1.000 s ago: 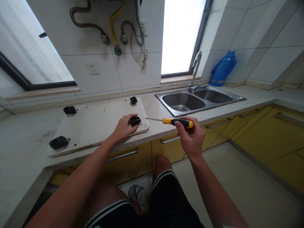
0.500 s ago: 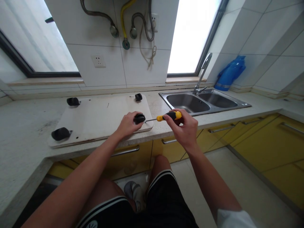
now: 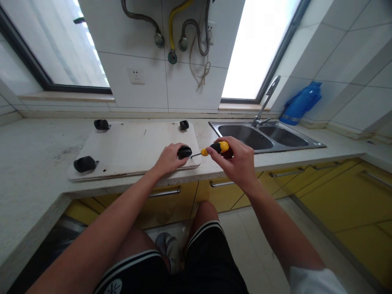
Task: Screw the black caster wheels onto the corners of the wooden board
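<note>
A white board [image 3: 134, 147] lies flat on the counter, with a black caster-like fitting at each corner. At its near right corner, my left hand [image 3: 170, 158] is closed around the black fitting [image 3: 184, 152]. My right hand [image 3: 237, 157] grips the yellow and black handle of a screwdriver [image 3: 217, 147]. The thin shaft points left, and its tip meets the area at the base of the held fitting. The exact contact is too small to make out. The other fittings sit at the near left [image 3: 85, 164], far left [image 3: 101, 124] and far right [image 3: 184, 125].
A double steel sink [image 3: 245, 136] with a tall faucet [image 3: 267, 98] is set into the counter on the right. Beyond it leans a blue object [image 3: 301, 104]. Hoses [image 3: 171, 28] hang on the tiled wall. Yellow cabinets [image 3: 171, 204] with metal handles run below the counter edge.
The camera view has shifted and tilted slightly. The screwdriver's handle is angled up a little more, while both hands keep their hold at the same corner.
</note>
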The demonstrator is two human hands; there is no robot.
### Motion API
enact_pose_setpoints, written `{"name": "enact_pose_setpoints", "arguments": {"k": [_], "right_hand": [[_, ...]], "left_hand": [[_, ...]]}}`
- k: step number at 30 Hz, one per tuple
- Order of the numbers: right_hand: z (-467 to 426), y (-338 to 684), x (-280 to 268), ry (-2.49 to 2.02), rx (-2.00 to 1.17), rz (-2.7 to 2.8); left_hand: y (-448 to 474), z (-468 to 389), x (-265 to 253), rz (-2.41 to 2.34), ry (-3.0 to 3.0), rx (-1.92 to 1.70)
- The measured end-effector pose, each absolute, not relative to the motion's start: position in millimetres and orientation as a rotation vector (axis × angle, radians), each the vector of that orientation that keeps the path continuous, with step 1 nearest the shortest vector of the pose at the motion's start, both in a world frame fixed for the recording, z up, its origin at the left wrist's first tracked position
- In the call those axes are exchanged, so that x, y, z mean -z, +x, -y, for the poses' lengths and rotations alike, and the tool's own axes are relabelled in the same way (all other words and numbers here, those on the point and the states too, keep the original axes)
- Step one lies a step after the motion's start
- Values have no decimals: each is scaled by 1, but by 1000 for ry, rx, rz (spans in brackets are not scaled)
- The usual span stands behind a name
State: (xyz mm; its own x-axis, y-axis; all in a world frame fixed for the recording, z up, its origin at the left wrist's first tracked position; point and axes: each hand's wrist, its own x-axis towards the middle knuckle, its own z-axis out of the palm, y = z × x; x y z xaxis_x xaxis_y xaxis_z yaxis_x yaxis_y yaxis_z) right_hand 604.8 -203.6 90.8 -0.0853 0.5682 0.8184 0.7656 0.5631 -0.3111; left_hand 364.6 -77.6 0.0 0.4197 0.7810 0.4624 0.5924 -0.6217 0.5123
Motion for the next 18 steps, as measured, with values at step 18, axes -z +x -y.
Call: {"name": "enact_pose_setpoints", "arguments": {"k": [18], "right_hand": [[184, 591, -111, -1163, 403, 1925]], "left_hand": [[365, 76, 4, -1190, 2425, -1023]]}}
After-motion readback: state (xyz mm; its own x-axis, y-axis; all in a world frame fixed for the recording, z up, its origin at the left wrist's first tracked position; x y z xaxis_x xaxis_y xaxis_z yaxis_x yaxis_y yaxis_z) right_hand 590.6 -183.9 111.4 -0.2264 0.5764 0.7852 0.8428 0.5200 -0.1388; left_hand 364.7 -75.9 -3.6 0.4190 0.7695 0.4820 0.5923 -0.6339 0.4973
